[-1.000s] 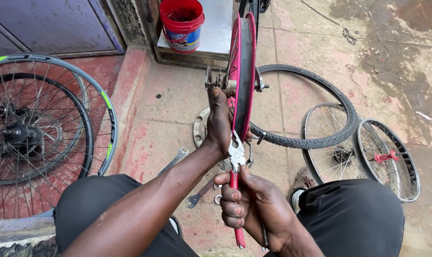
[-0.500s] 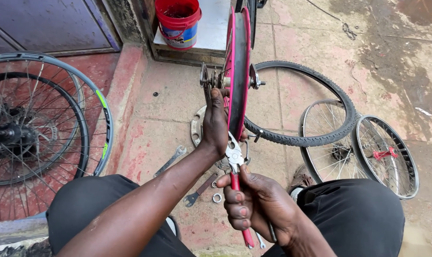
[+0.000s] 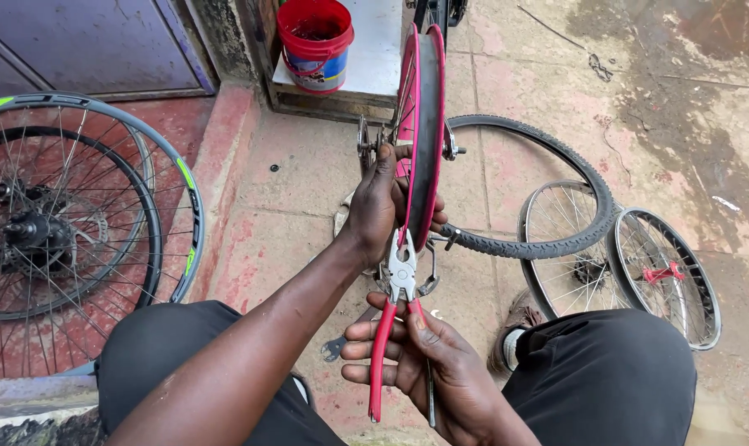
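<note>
A pink-rimmed bicycle wheel [image 3: 428, 99] stands upright, edge-on, in front of me. My left hand [image 3: 380, 202] grips its rim from the left side, fingers wrapped over the spokes. My right hand [image 3: 420, 363] holds red-handled pliers [image 3: 391, 318] with their metal jaws pointing up against the lower rim. A thin metal rod also lies in my right hand. My knees in black trousers frame the bottom of the view.
Two large spoked wheels [image 3: 56, 223] lean at the left. A loose black tyre [image 3: 556, 223] and two small wheels [image 3: 668, 272] lie on the right. A red bucket [image 3: 315, 45] sits on a white block behind. A wrench [image 3: 337, 347] lies on the paving.
The view has shifted slightly; my right hand has loosened around the pliers, with the fingers now more spread. My left hand stays on the rim.
</note>
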